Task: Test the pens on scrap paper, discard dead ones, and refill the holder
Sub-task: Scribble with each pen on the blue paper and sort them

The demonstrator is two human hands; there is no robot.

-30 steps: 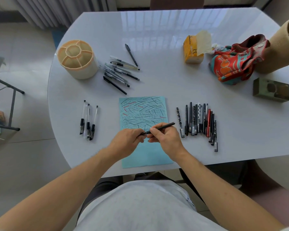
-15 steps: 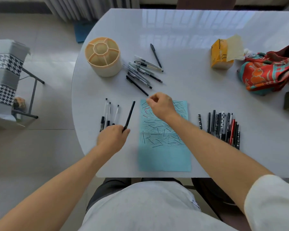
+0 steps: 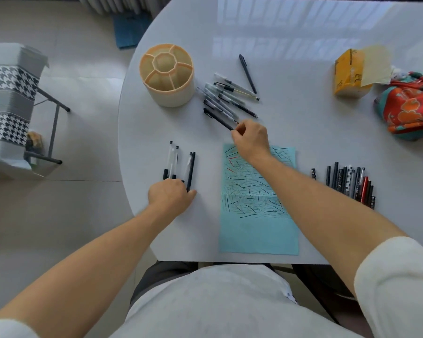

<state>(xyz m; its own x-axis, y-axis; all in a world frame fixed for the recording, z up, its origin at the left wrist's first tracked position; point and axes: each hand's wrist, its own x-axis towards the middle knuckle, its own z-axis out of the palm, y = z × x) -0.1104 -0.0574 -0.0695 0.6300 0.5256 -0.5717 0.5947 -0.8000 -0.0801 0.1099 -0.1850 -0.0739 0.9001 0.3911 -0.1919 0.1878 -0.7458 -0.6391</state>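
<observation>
Left hand: the left hand [image 3: 170, 195] has carried the black pen [image 3: 191, 171] it held half a second ago over to the small group of pens [image 3: 171, 161] on the left of the desk [image 3: 290, 40] and laid it down as the group's rightmost; the grip is loosely curled over the pen's near end, and whether it pinches or only rests there I cannot tell.
Meaning: the small separate group is likely the dead ones, so that pen probably failed.
Holder: the pen holder [image 3: 167, 74] stands empty at the far left of the desk; refilling has not begun.
Untested pile: the loose pens [image 3: 226, 101] lie just right of the holder.
Right hand: the right hand [image 3: 250, 140] has moved from over the scrap paper [image 3: 258, 215] to that pile; thumb and forefinger close on the near tip of the nearest dark pen [image 3: 219, 119], a pinch just forming.
Tested row: the row of pens [image 3: 349, 181] lies right of the paper.
Edges: the left group lies near the rounded desk edge, so a pen could roll off.
Open room: bare desk lies between the pile and the tissue pack [image 3: 351, 74].
</observation>
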